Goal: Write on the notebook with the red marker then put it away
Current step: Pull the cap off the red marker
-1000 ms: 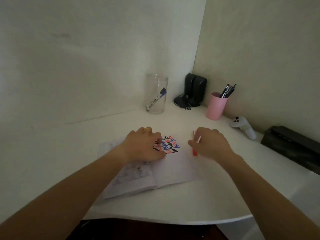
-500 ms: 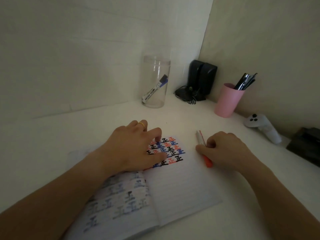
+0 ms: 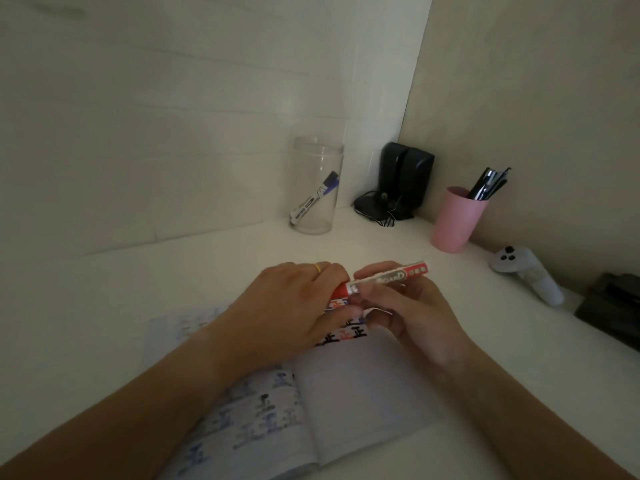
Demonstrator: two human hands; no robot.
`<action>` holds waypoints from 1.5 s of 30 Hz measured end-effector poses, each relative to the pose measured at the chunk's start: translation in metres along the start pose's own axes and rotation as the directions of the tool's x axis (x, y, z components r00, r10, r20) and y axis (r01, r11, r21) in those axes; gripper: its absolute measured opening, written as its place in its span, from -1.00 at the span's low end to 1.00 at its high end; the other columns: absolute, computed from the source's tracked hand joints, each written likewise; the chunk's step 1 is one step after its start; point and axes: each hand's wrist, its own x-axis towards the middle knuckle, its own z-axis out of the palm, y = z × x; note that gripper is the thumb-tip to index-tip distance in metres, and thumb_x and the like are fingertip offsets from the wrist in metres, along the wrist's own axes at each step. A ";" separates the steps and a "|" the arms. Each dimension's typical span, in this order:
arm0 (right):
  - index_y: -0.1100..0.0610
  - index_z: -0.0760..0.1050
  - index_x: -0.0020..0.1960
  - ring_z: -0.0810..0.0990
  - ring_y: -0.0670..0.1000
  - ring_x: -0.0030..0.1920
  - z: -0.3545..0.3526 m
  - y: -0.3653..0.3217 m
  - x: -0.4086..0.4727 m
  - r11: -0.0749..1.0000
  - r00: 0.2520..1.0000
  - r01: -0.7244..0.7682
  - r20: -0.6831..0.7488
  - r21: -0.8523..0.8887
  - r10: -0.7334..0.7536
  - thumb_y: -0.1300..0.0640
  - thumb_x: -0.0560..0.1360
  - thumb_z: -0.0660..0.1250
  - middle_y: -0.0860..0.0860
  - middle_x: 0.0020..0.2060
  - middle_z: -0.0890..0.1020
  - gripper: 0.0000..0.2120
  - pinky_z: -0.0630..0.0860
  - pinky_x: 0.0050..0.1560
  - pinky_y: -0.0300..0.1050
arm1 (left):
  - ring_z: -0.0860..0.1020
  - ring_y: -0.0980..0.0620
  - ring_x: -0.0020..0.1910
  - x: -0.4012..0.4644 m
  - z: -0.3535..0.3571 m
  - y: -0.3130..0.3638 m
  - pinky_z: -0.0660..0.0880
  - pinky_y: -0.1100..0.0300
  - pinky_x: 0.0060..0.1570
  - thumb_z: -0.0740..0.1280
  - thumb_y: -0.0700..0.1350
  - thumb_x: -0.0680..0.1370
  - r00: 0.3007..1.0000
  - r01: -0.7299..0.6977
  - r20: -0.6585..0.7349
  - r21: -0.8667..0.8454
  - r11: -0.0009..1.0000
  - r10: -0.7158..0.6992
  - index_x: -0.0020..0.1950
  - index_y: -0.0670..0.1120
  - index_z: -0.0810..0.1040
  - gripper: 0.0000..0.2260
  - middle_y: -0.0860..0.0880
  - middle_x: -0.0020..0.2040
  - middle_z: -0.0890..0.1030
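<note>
At centre frame a clear jar [image 3: 317,188] holds a blue marker [image 3: 313,197]; right of it a pink cup [image 3: 455,221] holds dark pens [image 3: 486,183]. Your left hand [image 3: 291,306] pinches the red marker [image 3: 381,280] cap, your right hand [image 3: 412,306] curls round its barrel, above the open notebook [image 3: 346,393] on the white counter [image 3: 104,306]

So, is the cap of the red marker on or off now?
On: the red marker is held level, the left hand gripping its red cap end, no tip showing.
</note>
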 end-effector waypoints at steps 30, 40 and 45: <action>0.22 0.65 -0.08 0.58 0.01 -0.36 -0.029 0.008 0.016 0.999 0.902 0.037 -0.430 -0.014 -0.039 0.28 0.53 0.38 0.08 -0.35 0.65 -0.92 0.51 -0.35 -0.16 | 0.42 0.11 -0.36 -0.011 -0.005 -0.019 0.29 0.14 -0.29 -0.06 0.13 0.62 0.971 0.236 0.036 -0.255 0.938 -0.235 -0.16 0.10 0.31 -0.74 0.09 -0.32 0.44; 0.26 0.71 -0.11 0.60 0.04 -0.32 -0.019 -0.015 -0.001 0.962 0.941 -0.135 -0.334 -0.236 0.051 0.25 0.46 0.44 0.12 -0.35 0.67 -0.91 0.57 -0.26 -0.10 | 0.47 0.13 -0.16 -0.012 0.009 -0.035 0.43 0.16 -0.13 0.13 0.28 0.57 0.966 0.225 0.137 -0.016 0.974 -0.221 0.15 0.12 0.49 -0.67 0.12 -0.01 0.60; 0.25 0.69 -0.12 0.58 0.05 -0.35 -0.016 0.003 -0.022 0.954 0.925 -0.068 -0.377 -0.292 -0.050 0.38 0.46 0.43 0.15 -0.39 0.66 -0.91 0.54 -0.25 -0.08 | 0.43 0.15 -0.20 -0.015 0.015 -0.039 0.40 0.13 -0.17 0.20 0.32 0.51 0.951 0.265 0.172 -0.023 0.964 -0.258 0.06 0.17 0.53 -0.69 0.16 -0.14 0.59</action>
